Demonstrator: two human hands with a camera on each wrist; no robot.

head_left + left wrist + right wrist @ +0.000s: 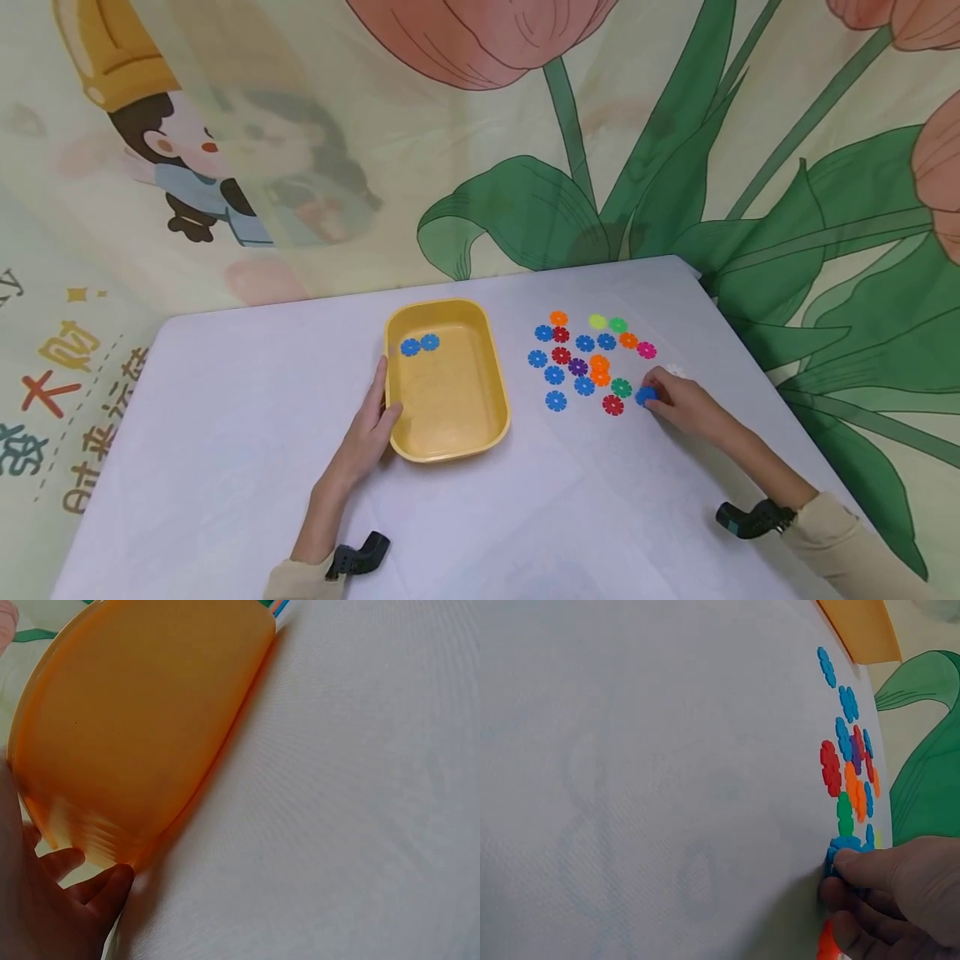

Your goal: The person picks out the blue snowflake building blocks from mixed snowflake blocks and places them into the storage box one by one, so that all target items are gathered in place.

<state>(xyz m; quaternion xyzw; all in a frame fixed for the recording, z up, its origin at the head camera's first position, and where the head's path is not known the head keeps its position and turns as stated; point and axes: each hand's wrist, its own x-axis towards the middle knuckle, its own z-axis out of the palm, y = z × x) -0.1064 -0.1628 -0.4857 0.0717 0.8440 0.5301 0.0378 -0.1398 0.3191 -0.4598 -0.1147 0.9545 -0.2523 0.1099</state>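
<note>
My left hand [367, 425] grips the left side of a yellow plastic tray [450, 421], thumb over the rim and fingers against the outer wall. Two blue notched discs [410, 347] lie in the tray near its far left. At the right, a blue notched disc [645, 397] is pinched between the thumb and fingers of my right hand [686, 402]. The right wrist view shows the thumb pressed on that blue disc [846, 844], with the other fingers curled below. The left wrist view has fingertips touching the tray's outer wall [142, 727].
Between tray and right hand, many loose notched discs lie spread on the white tabletop [247, 433]: blue, red, orange, green, pink, yellow and a purple disc [577, 367]. A whitish disc [675, 370] lies beside the right hand. A printed cloth [480, 125] hangs behind the table.
</note>
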